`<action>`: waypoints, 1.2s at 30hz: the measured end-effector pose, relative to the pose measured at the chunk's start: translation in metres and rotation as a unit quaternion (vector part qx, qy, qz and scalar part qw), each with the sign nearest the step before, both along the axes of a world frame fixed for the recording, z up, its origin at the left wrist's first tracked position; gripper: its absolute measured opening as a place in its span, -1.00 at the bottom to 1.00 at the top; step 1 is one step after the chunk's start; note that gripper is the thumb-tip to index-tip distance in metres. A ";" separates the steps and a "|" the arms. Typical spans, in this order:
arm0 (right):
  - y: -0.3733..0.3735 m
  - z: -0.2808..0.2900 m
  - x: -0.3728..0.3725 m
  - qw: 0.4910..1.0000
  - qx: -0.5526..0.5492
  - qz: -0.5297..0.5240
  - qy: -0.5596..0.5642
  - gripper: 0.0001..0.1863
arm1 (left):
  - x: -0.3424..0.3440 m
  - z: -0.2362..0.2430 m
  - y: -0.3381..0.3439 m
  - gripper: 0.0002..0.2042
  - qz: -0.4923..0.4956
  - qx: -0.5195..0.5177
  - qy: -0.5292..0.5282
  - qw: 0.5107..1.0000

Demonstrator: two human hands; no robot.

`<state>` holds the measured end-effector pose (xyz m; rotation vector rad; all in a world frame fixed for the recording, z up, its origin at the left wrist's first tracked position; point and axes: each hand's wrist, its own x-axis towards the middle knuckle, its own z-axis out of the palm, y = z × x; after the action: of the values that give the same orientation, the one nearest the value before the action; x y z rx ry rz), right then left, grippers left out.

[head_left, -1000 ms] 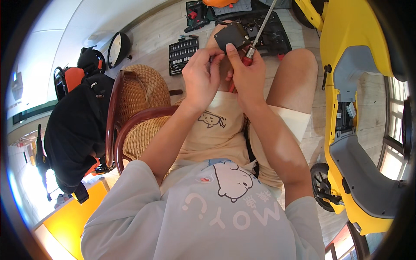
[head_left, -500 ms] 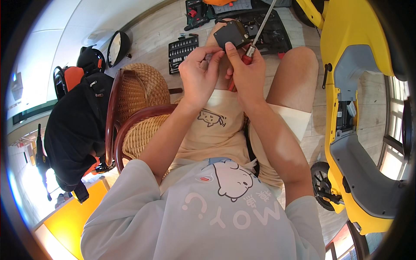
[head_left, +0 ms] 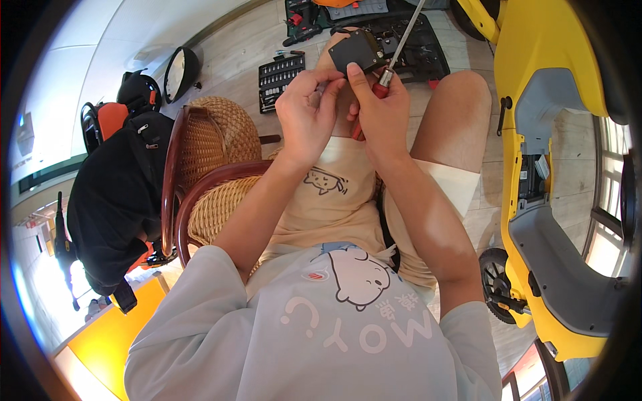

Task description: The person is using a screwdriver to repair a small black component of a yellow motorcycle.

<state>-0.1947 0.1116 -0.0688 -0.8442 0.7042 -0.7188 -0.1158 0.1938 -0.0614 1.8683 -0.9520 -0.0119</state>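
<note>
My right hand [head_left: 383, 110] is closed round the red handle of a screwdriver [head_left: 383, 87], whose long metal shaft points up and away to the right. Its thumb lies against the lower edge of a black box-shaped part [head_left: 356, 52], which sits at my knee. My left hand [head_left: 309, 110] is beside it, thumb and forefinger pinched together near the box's lower left corner. Whatever the pinch holds is too small or hidden to make out.
A socket set [head_left: 281, 80] lies on the floor beyond my left hand, with a dark tool case [head_left: 428, 57] past my knee. To the right stands a yellow scooter [head_left: 535, 40]. A wicker chair [head_left: 217, 130] and a black bag [head_left: 120, 194] are at the left.
Both hands, the screwdriver and the black box keep almost the same places. The view has shifted very slightly.
</note>
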 end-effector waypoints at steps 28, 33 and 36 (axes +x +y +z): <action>0.001 -0.002 0.001 1.000 0.011 -0.006 -0.004 -0.74 | 0.008 -0.005 -0.002 -0.91 -0.022 -0.074 0.193 0.978; 0.001 -0.004 0.002 1.000 0.005 -0.007 -0.001 -0.74 | 0.010 -0.007 0.000 -0.91 -0.032 -0.060 0.159 0.985; 0.001 -0.004 0.002 1.000 0.006 -0.006 -0.004 -0.75 | 0.010 -0.008 0.001 -0.91 -0.040 -0.058 0.150 0.986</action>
<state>-0.1928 0.1130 -0.0732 -0.8259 0.7076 -0.7279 -0.1054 0.1947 -0.0695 1.6627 -0.8009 -0.2733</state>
